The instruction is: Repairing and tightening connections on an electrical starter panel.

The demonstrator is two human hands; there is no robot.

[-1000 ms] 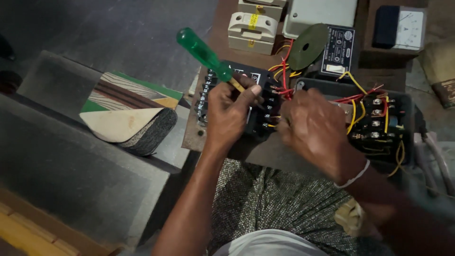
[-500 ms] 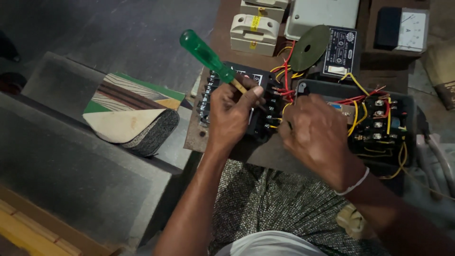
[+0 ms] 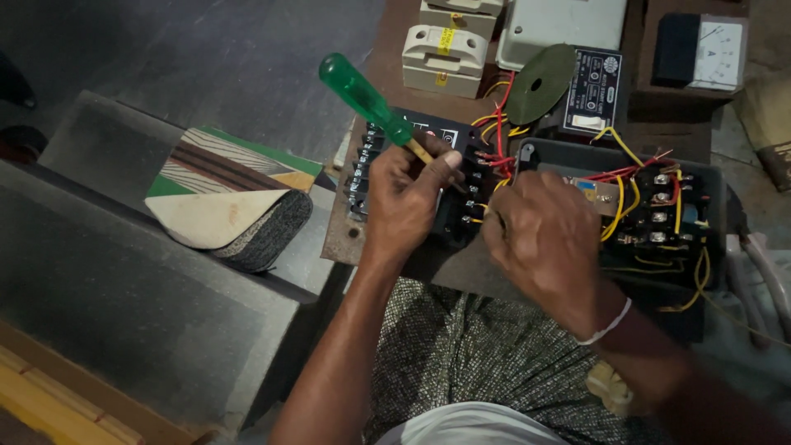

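My left hand (image 3: pixel 408 202) grips a screwdriver with a green handle (image 3: pixel 364 96), its shaft pointing down into a black terminal block (image 3: pixel 457 185) on a rusty board (image 3: pixel 342 235). My right hand (image 3: pixel 544 235) rests on the black block beside it, fingers curled against red and yellow wires (image 3: pixel 494 140); what the fingertips pinch is hidden. A second black box with screw terminals and yellow wires (image 3: pixel 659 214) sits to the right.
At the back stand white fuse holders (image 3: pixel 441 49), a grey box (image 3: pixel 560 25), a green disc (image 3: pixel 535 82), a small black unit (image 3: pixel 593 91) and a meter (image 3: pixel 700 49). A folded cushion (image 3: pixel 227 206) lies on the grey bench at left.
The screwdriver handle has tilted slightly and shifted a little; both hands stay on the terminal block with small finger movements.
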